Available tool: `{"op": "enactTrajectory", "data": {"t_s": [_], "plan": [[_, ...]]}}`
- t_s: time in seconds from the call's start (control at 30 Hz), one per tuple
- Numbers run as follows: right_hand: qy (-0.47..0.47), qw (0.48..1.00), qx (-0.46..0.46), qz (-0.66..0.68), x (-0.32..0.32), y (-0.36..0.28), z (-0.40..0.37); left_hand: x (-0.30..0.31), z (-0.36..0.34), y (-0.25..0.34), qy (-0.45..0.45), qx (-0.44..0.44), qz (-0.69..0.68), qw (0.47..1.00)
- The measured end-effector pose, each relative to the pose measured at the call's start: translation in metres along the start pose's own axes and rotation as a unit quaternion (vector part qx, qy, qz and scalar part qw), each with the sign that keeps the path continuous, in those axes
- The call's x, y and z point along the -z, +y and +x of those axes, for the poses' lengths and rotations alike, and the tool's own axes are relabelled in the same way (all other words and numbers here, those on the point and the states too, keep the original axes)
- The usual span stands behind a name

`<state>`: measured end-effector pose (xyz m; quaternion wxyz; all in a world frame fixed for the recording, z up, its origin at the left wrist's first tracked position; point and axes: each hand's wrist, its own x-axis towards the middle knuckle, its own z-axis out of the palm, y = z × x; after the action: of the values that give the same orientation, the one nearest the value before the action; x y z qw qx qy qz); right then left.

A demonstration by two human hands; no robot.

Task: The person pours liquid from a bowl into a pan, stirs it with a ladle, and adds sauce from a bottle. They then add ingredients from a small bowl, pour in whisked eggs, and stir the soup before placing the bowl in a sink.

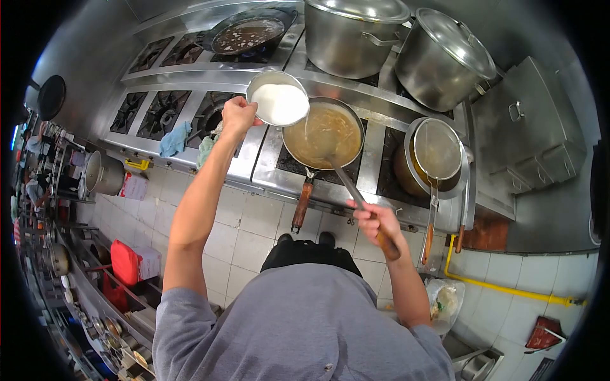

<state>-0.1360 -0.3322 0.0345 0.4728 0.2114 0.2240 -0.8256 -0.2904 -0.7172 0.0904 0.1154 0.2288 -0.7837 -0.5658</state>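
Wooden-handled ladle [351, 188] is clenched in the right hand [376, 222], its scoop sunk in the brown soup [327, 130] of the pan [363, 136] ahead of that hand. The left hand [238, 115] grips a steel bowl [273, 79] tilted just beyond its fingers, pouring white liquid [279, 103] into the pan.

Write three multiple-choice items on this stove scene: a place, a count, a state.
1. The far end of the ladle sits in: A. the pan of brown soup B. a sink C. a kettle
2. Big lidded pots at the back: A. one B. two C. four
3. The bowl of white liquid in the left hand is: A. upside down B. tilted, pouring C. flat on the stove
Answers: 1 A, its shaft runs from the right hand into the soup; 2 B, two lids show; 3 B, a white stream falls.
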Motion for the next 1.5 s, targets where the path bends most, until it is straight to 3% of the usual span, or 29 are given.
{"op": "enactTrajectory", "data": {"t_s": [0.07, 0.13, 0.2, 0.3, 0.43, 0.5, 0.57, 0.63, 0.77, 0.83, 0.93, 1.07, 1.17, 1.27, 1.3, 1.43, 1.5], "plan": [[-0.077, 0.992, -0.025, 0.093, 0.018, -0.01, 0.017, -0.001, 0.002, -0.004, -0.002, 0.003, -0.005, 1.0], [0.07, 0.981, 0.077, -0.165, 0.016, 0.009, 0.032, -0.002, 0.004, -0.007, -0.005, 0.008, -0.006, 1.0], [0.189, 0.913, 0.132, -0.338, 0.001, 0.034, 0.037, -0.002, 0.004, -0.007, 0.0, 0.001, 0.003, 1.0], [0.132, 0.974, 0.064, -0.172, -0.031, 0.03, 0.0, 0.002, -0.003, -0.004, 0.007, -0.004, 0.015, 1.0], [-0.067, 0.998, 0.008, 0.005, 0.015, -0.01, 0.02, 0.0, -0.003, -0.006, 0.006, 0.003, 0.012, 1.0], [0.072, 0.97, 0.109, -0.204, 0.008, 0.007, 0.032, -0.001, -0.006, -0.004, 0.007, 0.003, 0.016, 1.0], [0.16, 0.934, 0.127, -0.293, -0.001, 0.031, 0.038, 0.001, -0.007, -0.004, 0.011, 0.006, 0.014, 1.0], [0.14, 0.968, 0.094, -0.186, -0.024, 0.04, 0.017, 0.0, -0.005, -0.008, 0.01, 0.012, 0.007, 1.0], [-0.044, 0.998, 0.021, -0.028, 0.011, -0.001, 0.015, -0.002, 0.0, -0.018, 0.012, 0.009, -0.001, 1.0], [0.029, 0.99, 0.071, -0.116, 0.009, -0.001, 0.024, -0.002, 0.0, -0.019, 0.01, 0.003, -0.011, 1.0], [0.177, 0.926, 0.118, -0.31, -0.003, 0.031, 0.036, -0.002, -0.006, -0.014, 0.012, 0.009, 0.013, 1.0], [0.096, 0.984, 0.055, -0.142, -0.022, 0.019, 0.002, -0.003, -0.008, -0.016, 0.013, 0.011, 0.014, 1.0], [-0.044, 0.999, 0.015, -0.009, 0.021, -0.01, 0.024, -0.006, -0.008, -0.017, 0.007, 0.018, -0.006, 1.0], [0.144, 0.934, 0.132, -0.3, 0.018, 0.021, 0.042, -0.004, -0.007, -0.018, -0.005, 0.044, -0.047, 0.998], [0.19, 0.913, 0.126, -0.34, 0.005, 0.034, 0.038, -0.004, -0.005, -0.023, -0.011, 0.057, -0.073, 0.996], [0.092, 0.989, 0.06, -0.101, -0.021, 0.022, 0.003, -0.001, -0.006, -0.039, -0.036, 0.088, -0.171, 0.981], [-0.069, 0.997, -0.001, 0.015, 0.008, -0.006, 0.014, 0.002, -0.009, -0.043, -0.045, 0.101, -0.192, 0.975]]}}
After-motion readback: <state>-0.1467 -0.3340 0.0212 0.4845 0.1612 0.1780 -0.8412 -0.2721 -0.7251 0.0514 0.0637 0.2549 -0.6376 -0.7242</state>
